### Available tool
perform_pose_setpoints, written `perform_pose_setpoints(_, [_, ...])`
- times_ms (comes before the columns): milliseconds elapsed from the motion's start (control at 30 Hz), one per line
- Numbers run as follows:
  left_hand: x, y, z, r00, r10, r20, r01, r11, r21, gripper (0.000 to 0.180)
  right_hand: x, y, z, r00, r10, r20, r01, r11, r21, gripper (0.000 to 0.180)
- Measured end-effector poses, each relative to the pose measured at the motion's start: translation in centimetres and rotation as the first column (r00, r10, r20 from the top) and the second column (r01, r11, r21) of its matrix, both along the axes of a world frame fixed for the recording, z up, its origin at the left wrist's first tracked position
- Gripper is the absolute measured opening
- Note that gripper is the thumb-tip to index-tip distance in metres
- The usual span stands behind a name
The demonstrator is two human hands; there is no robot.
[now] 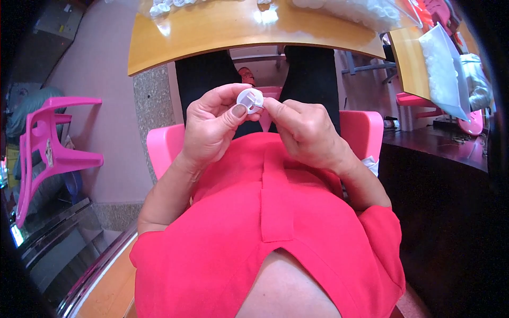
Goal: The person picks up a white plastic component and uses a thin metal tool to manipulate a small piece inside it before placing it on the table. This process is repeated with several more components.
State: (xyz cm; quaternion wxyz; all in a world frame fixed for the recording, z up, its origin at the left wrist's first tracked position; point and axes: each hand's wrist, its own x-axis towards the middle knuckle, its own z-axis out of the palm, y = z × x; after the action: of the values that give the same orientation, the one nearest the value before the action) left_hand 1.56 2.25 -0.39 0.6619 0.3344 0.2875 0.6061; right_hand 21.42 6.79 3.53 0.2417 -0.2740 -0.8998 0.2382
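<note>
A small white round plastic piece (248,98) with a raised part and a slot in its face sits between the thumb and fingers of my left hand (212,124), held up over my lap. At its right edge, the closed thumb and forefinger of my right hand (307,130) pinch at a thin small thing that reaches toward the slot. That thing is too small to name. Both hands are close together, just short of the table's near edge.
Ahead stands a wooden table (212,45) with white plastic pieces (161,8) and a clear bag (360,13) of them on top. To the right is a translucent bin (458,87) of white pieces. A pink plastic chair (47,143) stands at the left, by the wall.
</note>
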Motion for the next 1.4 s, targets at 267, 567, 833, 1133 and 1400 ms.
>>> perform_pose_setpoints(267, [0.1, 0.8, -0.2, 0.998, 0.054, 0.007, -0.054, 0.997, -0.048, 0.028, -1.3, 0.3, -0.9, 0.962, -0.134, -0.236, 0.032, 0.920, -0.391, 0.017])
perform_pose_setpoints(567, [-0.3, 0.9, -1.1, 1.000, 0.018, -0.018, -0.018, 1.000, -0.007, 0.030, -1.4, 0.3, -0.9, 0.964, -0.198, -0.176, 0.078, 0.846, -0.527, 0.019])
perform_pose_setpoints(833, [0.3, 0.9, -0.2, 0.996, 0.091, 0.023, -0.090, 0.994, -0.064, 0.028, -1.1, -0.4, -1.2, 0.984, -0.171, -0.042, 0.168, 0.983, -0.066, 0.033])
perform_pose_setpoints(1133, [0.5, 0.8, -0.4, 0.996, 0.086, 0.016, -0.085, 0.994, -0.062, 0.029, -1.3, -0.7, -1.1, 0.972, -0.210, 0.102, 0.199, 0.974, 0.106, 0.041])
perform_pose_setpoints(1400, [0.8, 0.8, -0.6, 0.991, 0.116, -0.068, -0.118, 0.992, -0.034, 0.029, -1.2, -0.8, -1.4, 0.963, -0.218, 0.158, 0.196, 0.970, 0.146, 0.040])
